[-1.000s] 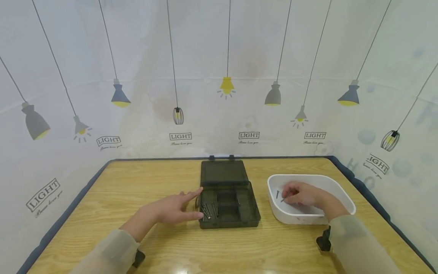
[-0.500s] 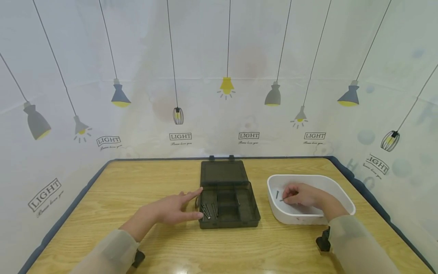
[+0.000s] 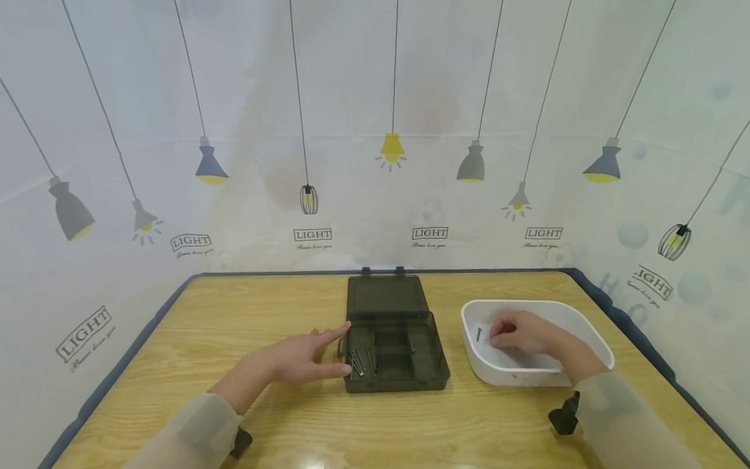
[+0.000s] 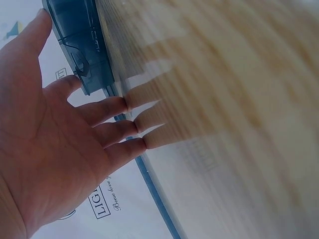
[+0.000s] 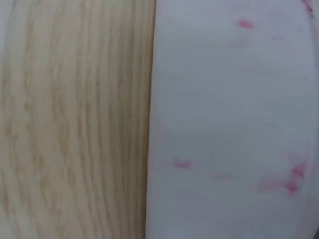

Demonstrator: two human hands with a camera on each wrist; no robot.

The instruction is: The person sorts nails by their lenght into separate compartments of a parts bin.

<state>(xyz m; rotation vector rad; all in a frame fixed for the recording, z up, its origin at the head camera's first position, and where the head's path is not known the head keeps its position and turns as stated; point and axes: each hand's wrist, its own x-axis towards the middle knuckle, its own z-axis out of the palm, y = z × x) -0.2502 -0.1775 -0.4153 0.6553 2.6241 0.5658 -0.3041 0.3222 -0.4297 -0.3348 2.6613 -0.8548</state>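
In the head view, a dark see-through compartment box [image 3: 389, 383] lies with its lid [image 3: 387, 294] folded back. My left hand [image 3: 299, 358] rests against the box's left side, fingers spread, thumb and index finger touching its edge. Several screws [image 3: 356, 363] lie in the left compartment, and one thin screw [image 3: 411, 344] lies further right. My right hand [image 3: 521, 332] reaches into a white bin [image 3: 510, 376] with curled fingers. Thumb and index finger pinch a small screw, mostly hidden at the fingertips. Beside them, another screw [image 3: 478, 334] lies on the bin floor. The right wrist view shows only the bin's outer wall [image 5: 224, 109] and the table.
The box and bin stand apart on a wooden table [image 3: 263, 299]. A wall cloth [image 3: 351, 85] printed with lamps encloses the back and sides. Pinkish marks [image 5: 291, 186] stain the bin wall.
The head view has shifted slightly. My right fingers have moved a little over the small screw, so less of it shows. My left hand stays in place on the box.
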